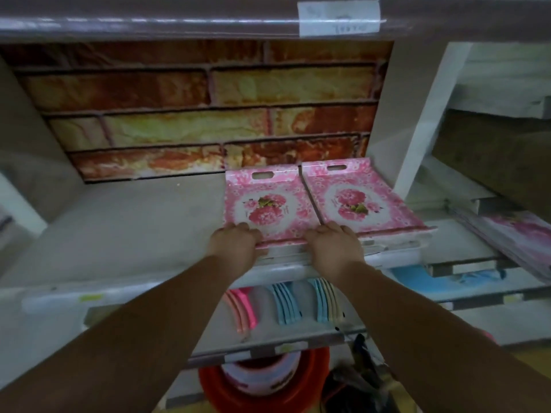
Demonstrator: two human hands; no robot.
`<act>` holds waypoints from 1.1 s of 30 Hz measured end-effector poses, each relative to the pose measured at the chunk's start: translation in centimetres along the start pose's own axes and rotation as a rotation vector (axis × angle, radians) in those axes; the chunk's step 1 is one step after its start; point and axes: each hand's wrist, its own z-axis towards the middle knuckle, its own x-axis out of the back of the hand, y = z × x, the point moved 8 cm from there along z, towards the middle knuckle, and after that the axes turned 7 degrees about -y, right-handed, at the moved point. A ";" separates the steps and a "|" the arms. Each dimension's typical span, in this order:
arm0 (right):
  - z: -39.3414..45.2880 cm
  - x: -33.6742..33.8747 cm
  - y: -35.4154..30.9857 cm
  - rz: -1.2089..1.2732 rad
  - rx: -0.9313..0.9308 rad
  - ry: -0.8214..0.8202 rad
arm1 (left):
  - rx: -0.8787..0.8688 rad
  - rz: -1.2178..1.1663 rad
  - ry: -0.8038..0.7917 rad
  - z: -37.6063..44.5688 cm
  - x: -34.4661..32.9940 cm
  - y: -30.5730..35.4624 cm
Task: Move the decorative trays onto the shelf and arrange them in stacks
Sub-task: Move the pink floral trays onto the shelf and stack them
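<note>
Item: left stack of pink floral rectangular trays with cut-out handles (265, 204); lies flat toward the right end of the grey shelf board (134, 222), its near edge at the shelf's front edge, far handle end near the back wall; judged mid-placement, since both hands are at the near rim, the natural purchase for sliding a stack inward and squaring it.

Item: right stack of matching pink floral trays (357, 201); sits just beside the first, against the shelf's right upright, long sides parallel with a thin gap between; probably set there first so the row fills from the corner.

Left hand (235, 242): fingers curled over the near left corner of the left stack, gripping its rim; right hand (335, 242): fingers curled over the near right corner of the same stack, close to the seam between the stacks.

Surround: brick-patterned backing panel (193, 108) behind; paper label (340, 17) on the shelf above; pink and blue plastic items standing on edge (286, 305) on the shelf below; red round tub (262, 389) lower down.
</note>
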 end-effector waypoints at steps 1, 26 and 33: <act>-0.1 0.3 -0.1 -0.002 0.024 0.020 | 0.012 0.017 0.021 -0.5 0.6 -0.1; -13.5 9.9 -30.1 0.042 0.563 0.661 | 0.218 0.070 0.263 -34.4 3.4 -19.5; -17.5 13.1 -47.0 0.133 0.782 0.762 | 0.409 0.124 0.262 -48.7 1.9 -31.1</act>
